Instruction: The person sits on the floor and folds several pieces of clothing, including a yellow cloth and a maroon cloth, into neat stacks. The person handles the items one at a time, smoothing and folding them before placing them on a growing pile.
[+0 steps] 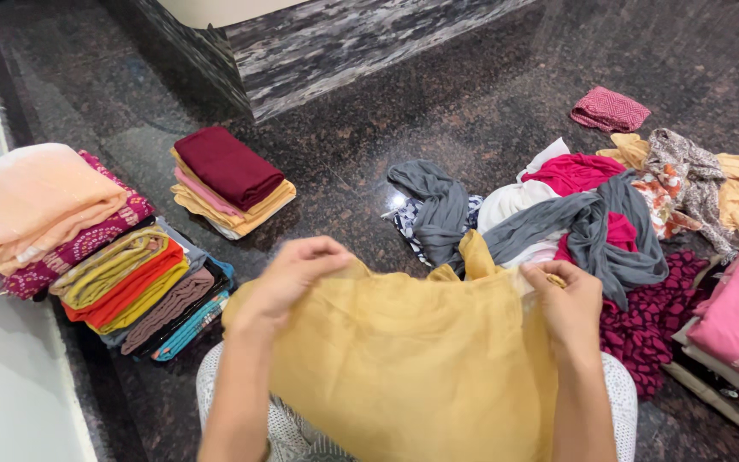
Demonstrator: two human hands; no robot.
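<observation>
A mustard-yellow cloth (412, 359) is spread over my lap, close to the camera. My left hand (288, 278) grips its upper left edge with fingers curled over the fabric. My right hand (568, 304) pinches the upper right edge. Just beyond the cloth lies a loose heap of unfolded clothes (558, 214) with grey, white, magenta and printed pieces.
Folded piles stand on the dark stone floor: a maroon-topped stack (228, 180) ahead left, a striped row (143, 291) and a peach-topped pile (40, 201) at far left. Pink folded cloth (737, 316) lies at right, a small red piece (609, 109) farther back. A marble step (318, 51) rises behind.
</observation>
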